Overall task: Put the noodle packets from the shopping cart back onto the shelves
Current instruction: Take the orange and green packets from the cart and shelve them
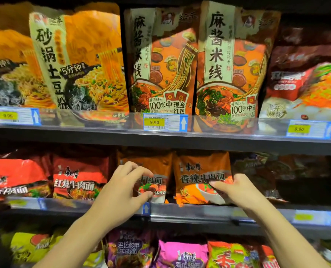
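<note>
Two orange noodle packets stand side by side on the middle shelf (pixel 180 213). My left hand (pixel 120 188) curls over the front of the left orange packet (pixel 156 171), with the fingers at its upper part and the thumb at its lower edge. My right hand (pixel 236 190) grips the right orange packet (pixel 197 171) at its lower right side, thumb on the front and fingers behind. Both packets rest upright on the shelf. The shopping cart is out of view.
Red noodle packets (pixel 77 178) fill the middle shelf to the left, dark ones (pixel 257 171) to the right. Tall orange bags (pixel 160 60) line the upper shelf (pixel 218 138) behind price tags. Purple, pink and yellow packets (pixel 182 254) sit on the shelf below.
</note>
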Demonstrator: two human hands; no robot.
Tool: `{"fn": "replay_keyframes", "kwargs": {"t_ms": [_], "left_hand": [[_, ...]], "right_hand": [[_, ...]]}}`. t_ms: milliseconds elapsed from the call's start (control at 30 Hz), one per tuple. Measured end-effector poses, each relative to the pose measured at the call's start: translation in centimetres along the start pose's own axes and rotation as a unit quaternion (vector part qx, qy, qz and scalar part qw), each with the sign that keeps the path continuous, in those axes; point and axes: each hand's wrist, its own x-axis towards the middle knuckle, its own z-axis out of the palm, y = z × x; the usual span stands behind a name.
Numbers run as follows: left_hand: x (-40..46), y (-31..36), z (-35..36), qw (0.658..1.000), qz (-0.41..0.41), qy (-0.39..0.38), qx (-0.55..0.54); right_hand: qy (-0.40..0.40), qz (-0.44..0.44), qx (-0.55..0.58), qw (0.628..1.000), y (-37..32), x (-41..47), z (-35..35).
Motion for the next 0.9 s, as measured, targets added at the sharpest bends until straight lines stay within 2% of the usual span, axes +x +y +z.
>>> {"fn": "replay_keyframes", "kwargs": {"t_ms": [100,200,400,567,733,900], "left_hand": [[0.1,-0.2,-0.1,1.000,0.002,-0.008,-0.002],[0.2,-0.4,0.0,1.000,0.001,-0.015,-0.004],[0.3,0.0,0.2,0.999,0.002,-0.034,-0.014],[0.7,0.8,-0.5,0.995,0.006,-0.096,0.016],[0.9,1.9,-1.6,0.983,0.023,-0.170,0.064],[0.9,3.1,-1.8,0.974,0.049,-0.202,0.092]], "right_hand": [[0.040,0.063,-0.031,0.997,-0.7,1.0,0.5],[0.041,0.102,-0.050,0.993,-1.1,1.1,0.9],[0.060,0.048,-0.284,0.956,-2.2,-0.3,0.7],[0.086,0.030,-0.348,0.933,-3.8,-2.4,-0.8],[0.042,0.040,-0.453,0.890,-4.1,-4.5,-2.5],[0.014,0.059,-0.455,0.889,-3.4,-6.7,-3.8]]}}
